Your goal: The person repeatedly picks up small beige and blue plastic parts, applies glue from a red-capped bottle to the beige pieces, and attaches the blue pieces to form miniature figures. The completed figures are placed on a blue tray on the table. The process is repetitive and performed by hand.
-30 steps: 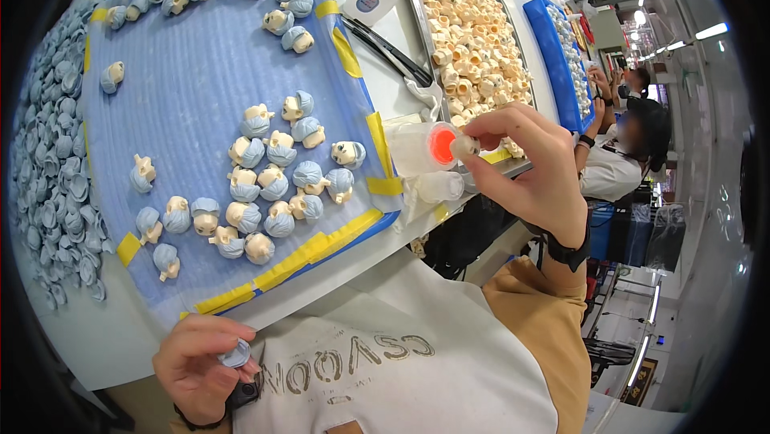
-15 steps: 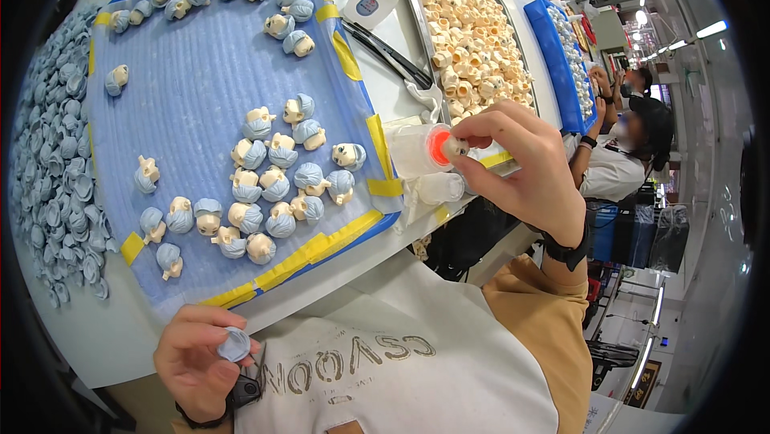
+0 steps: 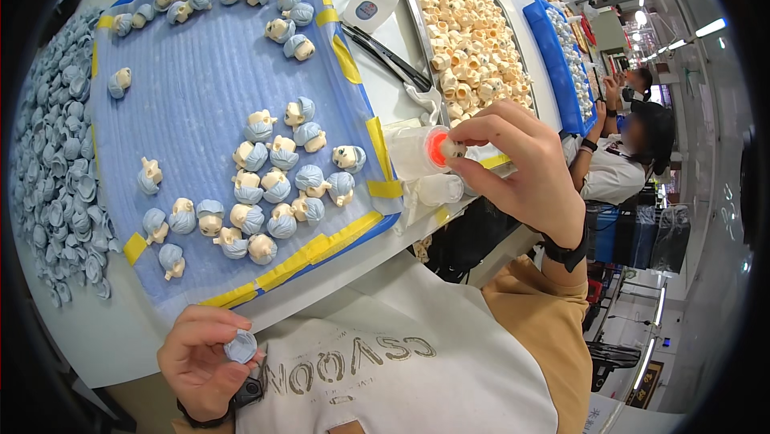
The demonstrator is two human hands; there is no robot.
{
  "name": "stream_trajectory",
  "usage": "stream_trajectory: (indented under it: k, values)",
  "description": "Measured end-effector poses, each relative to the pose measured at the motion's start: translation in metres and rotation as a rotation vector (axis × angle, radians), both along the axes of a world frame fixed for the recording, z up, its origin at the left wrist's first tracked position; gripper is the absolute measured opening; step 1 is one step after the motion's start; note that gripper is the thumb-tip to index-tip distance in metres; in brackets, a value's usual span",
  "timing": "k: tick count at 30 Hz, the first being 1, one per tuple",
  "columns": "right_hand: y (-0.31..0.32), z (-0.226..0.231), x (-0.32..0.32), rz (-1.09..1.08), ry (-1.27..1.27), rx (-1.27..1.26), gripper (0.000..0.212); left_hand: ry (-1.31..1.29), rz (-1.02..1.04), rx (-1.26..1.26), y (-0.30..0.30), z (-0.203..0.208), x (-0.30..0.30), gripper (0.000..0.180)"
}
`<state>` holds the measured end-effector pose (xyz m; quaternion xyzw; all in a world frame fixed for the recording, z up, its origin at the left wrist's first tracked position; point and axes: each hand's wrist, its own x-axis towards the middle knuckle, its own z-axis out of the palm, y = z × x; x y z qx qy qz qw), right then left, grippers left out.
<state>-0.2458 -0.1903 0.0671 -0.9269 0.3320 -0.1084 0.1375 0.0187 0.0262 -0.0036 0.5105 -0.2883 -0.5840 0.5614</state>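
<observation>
Between the thumb and fingers of my right hand (image 3: pixel 521 165) is a small cream doll head (image 3: pixel 455 150). It is at the orange-red mouth of a clear plastic cup (image 3: pixel 417 150) lying tipped toward me; whether they touch I cannot tell. My left hand (image 3: pixel 200 358), low near the table's front edge, pinches a pale blue doll hair piece (image 3: pixel 241 346), its hollow side showing. On a cloth-lined blue tray (image 3: pixel 188 105) sit many doll heads (image 3: pixel 282 221) wearing blue hair pieces, in groups and singly.
Loose blue hair pieces (image 3: pixel 60 177) are heaped at the left. A metal tray (image 3: pixel 409 13) holds cream head parts, beside a white squeeze bottle (image 3: pixel 374 2) and black tweezers (image 3: pixel 389 57). A small clear cup (image 3: pixel 439 189) lies below the larger one. Co-workers (image 3: pixel 622 153) sit at the right by a blue bin (image 3: pixel 553 65).
My left hand has shifted slightly right with the hair piece, tilting it a little. My right hand holds the doll head in nearly the same place at the cup's mouth.
</observation>
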Motion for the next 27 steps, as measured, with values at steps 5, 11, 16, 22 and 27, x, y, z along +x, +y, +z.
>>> stream_trajectory:
  k: [5,11,16,22,27]
  values:
    - [-0.001,0.000,0.000,0.009,0.004,-0.002,0.017,0.002,0.006,-0.002,0.000,0.000,0.000,0.040]
    - [0.005,0.001,-0.003,-0.057,-0.062,-0.023,0.016,0.098,0.011,-0.098,0.002,-0.006,0.003,0.029]
    - [0.007,-0.003,-0.009,-0.103,-0.060,0.001,0.018,0.078,0.020,-0.081,0.000,-0.005,0.002,0.029]
    - [0.006,-0.006,-0.010,-0.089,-0.104,-0.026,0.015,0.092,0.141,-0.078,-0.004,-0.004,-0.004,0.036]
    - [0.016,-0.004,0.003,-0.079,-0.215,-0.101,0.015,0.164,0.120,-0.081,-0.004,-0.002,-0.005,0.039]
